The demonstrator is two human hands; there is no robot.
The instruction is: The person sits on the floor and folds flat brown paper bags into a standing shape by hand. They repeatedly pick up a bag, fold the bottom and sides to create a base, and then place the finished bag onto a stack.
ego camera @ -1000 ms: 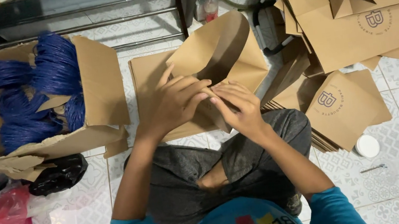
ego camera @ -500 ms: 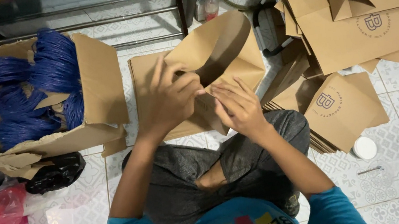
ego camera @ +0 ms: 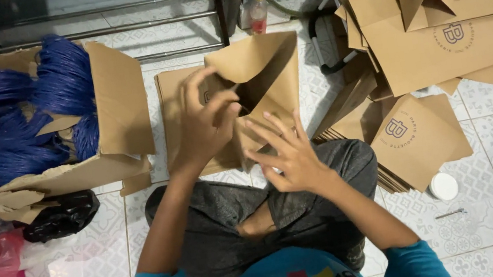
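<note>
Seated on the tiled floor, the left hand (ego camera: 205, 122) grips the brown kraft-paper bag (ego camera: 264, 81) at its open mouth while the right hand (ego camera: 287, 152), fingers spread, presses flat against its folded side.

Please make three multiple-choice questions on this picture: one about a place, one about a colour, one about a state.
1. Where is the open cardboard box with the cord bundles?
A. to the person's left
B. to the person's right
C. on the person's lap

2. What colour are the cord bundles?
A. red
B. blue
C. green

3. In what state is the brown paper bag under the left hand and right hand?
A. torn in two
B. partly opened
C. soaked

Answers: 1 A, it lies beyond the left arm. 2 B, all bundles look blue. 3 B, its mouth gapes, showing a dark inside.
</note>
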